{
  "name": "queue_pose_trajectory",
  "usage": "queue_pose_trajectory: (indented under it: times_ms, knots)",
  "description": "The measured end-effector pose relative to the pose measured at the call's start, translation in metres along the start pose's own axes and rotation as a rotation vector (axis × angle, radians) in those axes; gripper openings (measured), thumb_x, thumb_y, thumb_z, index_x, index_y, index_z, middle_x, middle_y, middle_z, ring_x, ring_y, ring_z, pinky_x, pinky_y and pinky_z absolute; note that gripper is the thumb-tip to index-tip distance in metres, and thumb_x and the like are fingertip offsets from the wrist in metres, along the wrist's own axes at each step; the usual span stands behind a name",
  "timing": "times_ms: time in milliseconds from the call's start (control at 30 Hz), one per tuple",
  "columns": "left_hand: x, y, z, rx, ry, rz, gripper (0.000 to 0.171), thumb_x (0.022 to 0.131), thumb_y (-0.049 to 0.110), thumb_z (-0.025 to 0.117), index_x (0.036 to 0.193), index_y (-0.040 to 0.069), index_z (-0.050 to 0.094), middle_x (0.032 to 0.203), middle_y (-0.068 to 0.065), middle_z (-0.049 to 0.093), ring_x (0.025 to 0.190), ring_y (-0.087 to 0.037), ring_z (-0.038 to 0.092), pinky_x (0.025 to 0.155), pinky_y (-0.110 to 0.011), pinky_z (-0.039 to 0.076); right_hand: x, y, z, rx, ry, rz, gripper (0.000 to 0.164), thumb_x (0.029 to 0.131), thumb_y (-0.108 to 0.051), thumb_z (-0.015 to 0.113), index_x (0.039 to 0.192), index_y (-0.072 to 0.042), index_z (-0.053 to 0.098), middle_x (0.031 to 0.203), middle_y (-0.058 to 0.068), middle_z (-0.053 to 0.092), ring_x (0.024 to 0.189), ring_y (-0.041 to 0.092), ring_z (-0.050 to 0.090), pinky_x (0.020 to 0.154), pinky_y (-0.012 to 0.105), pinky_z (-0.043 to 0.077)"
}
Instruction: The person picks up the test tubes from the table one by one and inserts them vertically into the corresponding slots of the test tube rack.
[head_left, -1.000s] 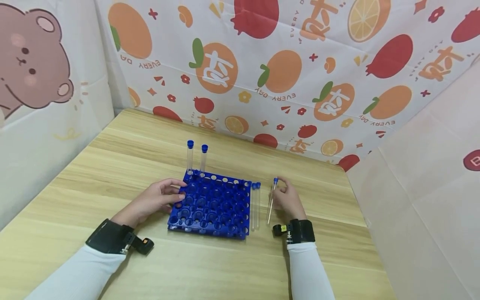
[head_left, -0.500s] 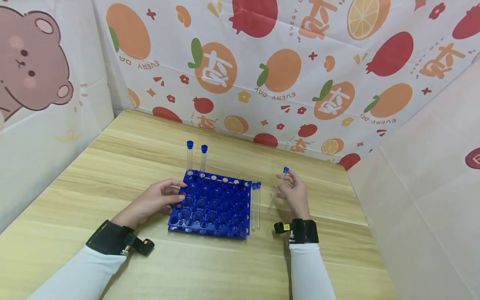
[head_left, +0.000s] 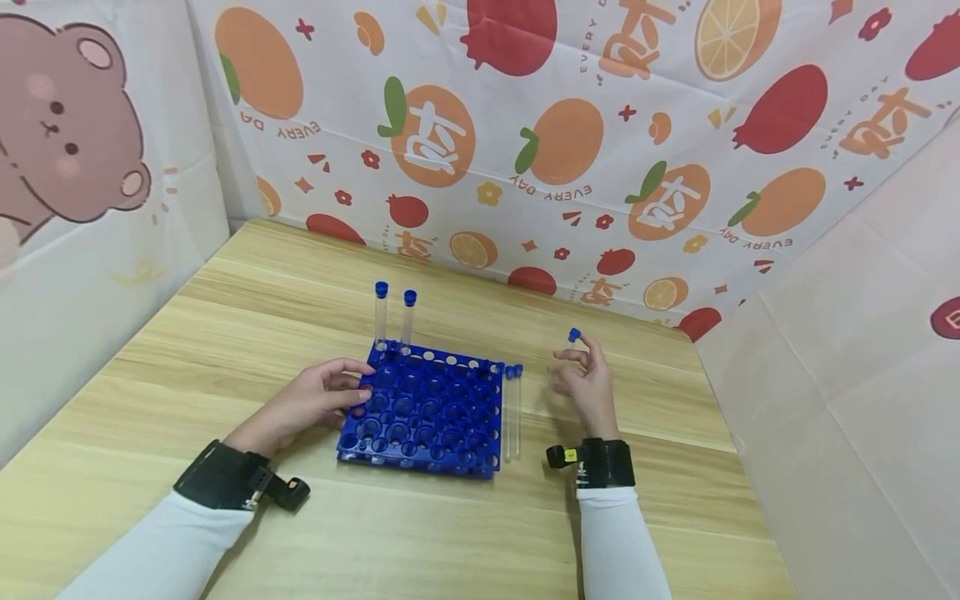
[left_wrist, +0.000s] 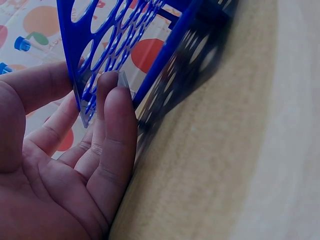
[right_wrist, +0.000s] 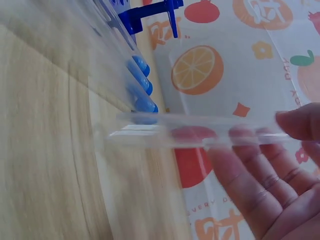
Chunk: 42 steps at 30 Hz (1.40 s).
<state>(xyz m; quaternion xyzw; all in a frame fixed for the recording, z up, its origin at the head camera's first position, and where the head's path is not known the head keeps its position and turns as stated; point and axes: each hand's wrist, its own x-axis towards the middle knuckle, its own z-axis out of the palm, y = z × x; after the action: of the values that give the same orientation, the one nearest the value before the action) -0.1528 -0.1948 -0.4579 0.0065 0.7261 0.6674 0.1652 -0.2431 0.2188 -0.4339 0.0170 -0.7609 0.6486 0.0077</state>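
Note:
My left hand (head_left: 318, 396) holds the left side of a blue test tube rack (head_left: 427, 433), thumb over its top edge. In the left wrist view the fingers (left_wrist: 120, 130) reach in between its two plates. Raised at the right, my right hand (head_left: 591, 385) pinches a clear test tube (right_wrist: 185, 131); its blue cap (head_left: 574, 335) shows above the fingers. Two blue-capped tubes stand upright at the rack's back left corner, one (head_left: 380, 317) at the very corner and the other (head_left: 407, 321) beside it.
Along the rack's right side, clear capped tubes (head_left: 513, 417) lie on the wooden table (head_left: 405, 533). A fruit-print cloth (head_left: 495, 158) hangs behind the table, and pale walls rise at the left and right.
My right hand has lifted the test tube off the table, bringing it up and slightly right, and its lower end has swung. The left hand and rack have stayed put.

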Motion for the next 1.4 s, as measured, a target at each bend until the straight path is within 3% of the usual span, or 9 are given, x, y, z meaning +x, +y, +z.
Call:
queue_pose_trajectory:
  times_ms: [300,533,700,900,1000,1133,1233,1333,1400]
  knots:
    - [0.001,0.002,-0.003,0.009,0.002,0.002,0.056,0.092,0.023,0.069,0.139,0.004,0.046,0.128,-0.024,0.057,0.088,-0.019,0.066,0.068,-0.037,0.059,0.005,-0.017,0.017,0.022,-0.005,-0.127,0.069,0.095,-0.017,0.067,0.151,-0.037,0.031,0.106,0.006,0.060,0.095,0.032,0.069,0.070,0.050,0.060]
    - [0.001,0.004,-0.005,0.018,-0.001,0.015,0.056,0.093,0.024,0.069,0.139,0.003,0.046,0.127,-0.024,0.057,0.088,-0.019,0.066,0.068,-0.037,0.060,0.008,-0.047,0.043,0.072,-0.078,-0.230,0.072,0.092,-0.016,0.070,0.151,-0.033,0.033,0.105,0.007,0.061,0.092,0.033,0.068,0.068,0.046,0.061]
    - [0.000,0.003,-0.006,0.012,0.003,0.016,0.056,0.092,0.024,0.070,0.139,0.003,0.046,0.126,-0.023,0.057,0.088,-0.019,0.066,0.067,-0.037,0.060,0.011,-0.065,0.064,0.102,-0.143,-0.277,0.072,0.090,-0.017,0.073,0.150,-0.027,0.036,0.105,0.009,0.059,0.090,0.023,0.067,0.070,0.046,0.061]
    - [-0.001,0.004,-0.006,0.010,0.004,0.016,0.056,0.092,0.023,0.070,0.138,0.003,0.046,0.124,-0.022,0.059,0.088,-0.019,0.066,0.067,-0.038,0.060,0.012,-0.083,0.089,0.085,-0.195,-0.322,0.068,0.091,-0.004,0.069,0.150,-0.018,0.037,0.106,0.014,0.057,0.088,0.015,0.066,0.071,0.047,0.061]
    - [-0.002,0.005,-0.007,0.015,0.006,0.015,0.055,0.093,0.023,0.069,0.139,0.003,0.046,0.123,-0.022,0.060,0.087,-0.019,0.066,0.067,-0.037,0.059,0.008,-0.094,0.102,0.043,-0.211,-0.336,0.066,0.090,0.001,0.067,0.149,-0.014,0.039,0.107,0.020,0.057,0.090,0.021,0.066,0.073,0.050,0.060]
    - [-0.002,0.005,-0.006,0.024,0.008,0.013,0.054,0.093,0.022,0.069,0.139,0.003,0.047,0.123,-0.022,0.060,0.088,-0.020,0.066,0.067,-0.037,0.059,0.001,-0.105,0.119,-0.008,-0.256,-0.354,0.064,0.091,0.004,0.064,0.148,-0.009,0.039,0.108,0.028,0.056,0.094,0.039,0.065,0.077,0.052,0.059]
    - [-0.002,0.004,-0.005,0.025,0.005,0.012,0.054,0.093,0.022,0.069,0.138,0.004,0.047,0.123,-0.022,0.060,0.088,-0.020,0.066,0.068,-0.038,0.060,-0.003,-0.106,0.129,-0.028,-0.293,-0.373,0.060,0.092,0.006,0.061,0.147,-0.005,0.039,0.106,0.030,0.056,0.096,0.046,0.064,0.077,0.041,0.061]
    - [-0.003,0.002,-0.003,0.024,0.001,0.008,0.054,0.092,0.022,0.069,0.138,0.004,0.048,0.124,-0.023,0.060,0.088,-0.021,0.066,0.068,-0.038,0.060,-0.006,-0.104,0.137,-0.044,-0.314,-0.400,0.053,0.092,0.006,0.060,0.142,-0.002,0.043,0.103,0.030,0.057,0.096,0.046,0.065,0.075,0.027,0.059]
    - [-0.004,0.001,-0.001,0.023,0.002,0.006,0.053,0.092,0.022,0.069,0.138,0.004,0.048,0.124,-0.023,0.060,0.088,-0.021,0.066,0.068,-0.038,0.060,-0.008,-0.102,0.142,-0.049,-0.321,-0.414,0.048,0.092,0.006,0.061,0.137,0.001,0.046,0.103,0.031,0.058,0.096,0.044,0.065,0.075,0.024,0.058]
